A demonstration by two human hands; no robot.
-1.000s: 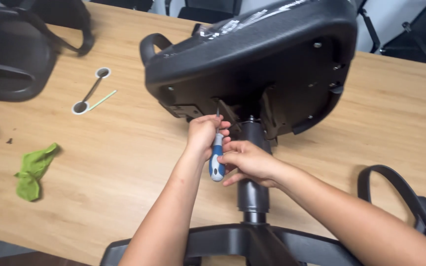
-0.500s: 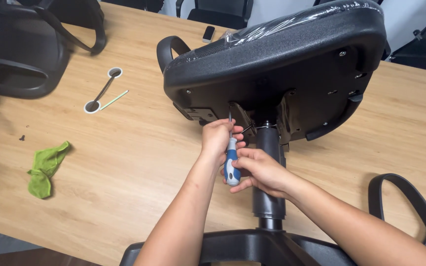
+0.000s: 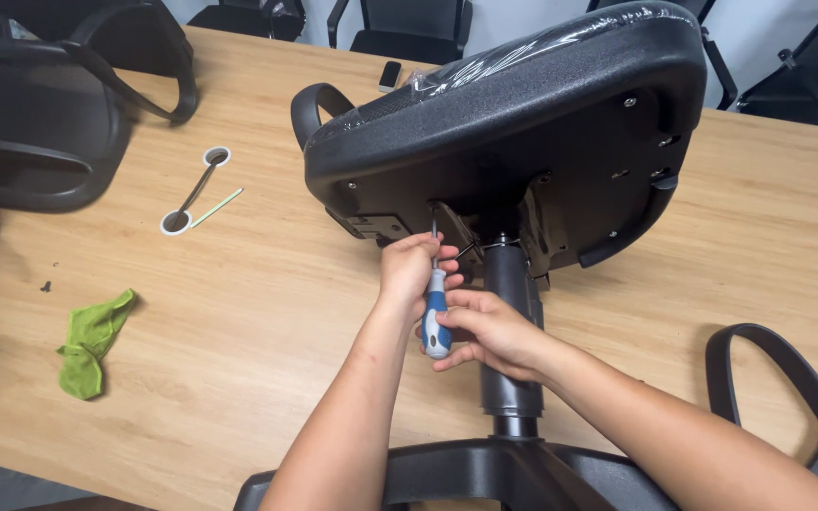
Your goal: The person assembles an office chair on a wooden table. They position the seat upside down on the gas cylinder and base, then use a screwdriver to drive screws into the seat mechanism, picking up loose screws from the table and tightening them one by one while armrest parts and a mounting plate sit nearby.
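Both hands edged leftward under the seat [image 3: 523,123]; left hand [image 3: 411,270] and right hand [image 3: 489,331] fingers apparently pinching the screwdriver [image 3: 435,317].

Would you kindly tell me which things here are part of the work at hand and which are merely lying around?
In use:
- screwdriver, blue and white handle, held by left hand and right hand
- black chair seat, its underside facing the hands
- chair column and base

Lying about:
- green cloth
- loose armrest
- chair back frame
- small tool and green stick
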